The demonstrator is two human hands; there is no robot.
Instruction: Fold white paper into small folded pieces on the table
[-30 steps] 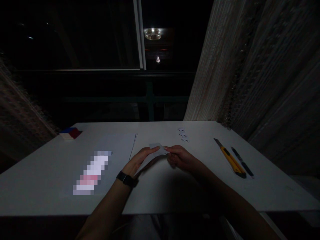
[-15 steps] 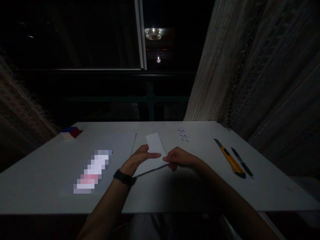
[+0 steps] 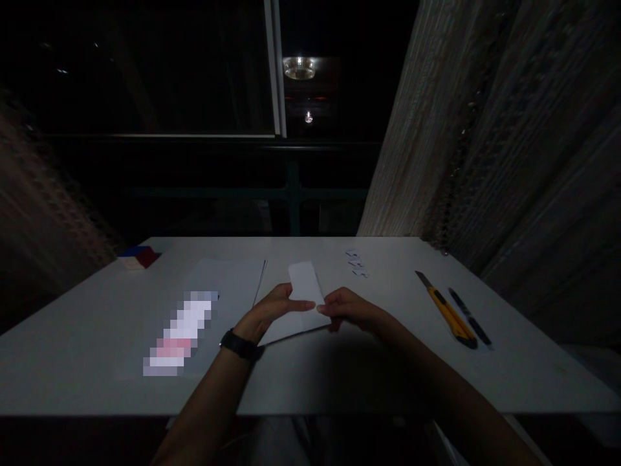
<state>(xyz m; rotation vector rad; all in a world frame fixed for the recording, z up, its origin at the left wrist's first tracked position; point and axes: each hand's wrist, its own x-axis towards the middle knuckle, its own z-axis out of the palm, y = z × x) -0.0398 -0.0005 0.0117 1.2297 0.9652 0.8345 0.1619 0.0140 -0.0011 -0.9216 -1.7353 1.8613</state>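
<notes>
A folded piece of white paper (image 3: 305,285) stands up between my two hands over the middle of the white table (image 3: 339,375). My left hand (image 3: 274,312), with a dark watch on the wrist, pinches the paper's left side, thumb across its front. Pinching the lower right edge is my right hand (image 3: 347,307), its fingers curled. The lower part of the paper rests near the table surface under my hands.
A stack of white sheets (image 3: 228,285) lies left of my hands, with a blurred patch on it. A yellow utility knife (image 3: 446,309) and a black pen (image 3: 469,316) lie to the right. Small paper scraps (image 3: 356,262) sit further back. A red-and-blue block (image 3: 136,257) is at the far left corner.
The paper went from lying low and flat between my fingers to standing up with a narrow folded flap raised. Both hands shifted slightly but kept their grip.
</notes>
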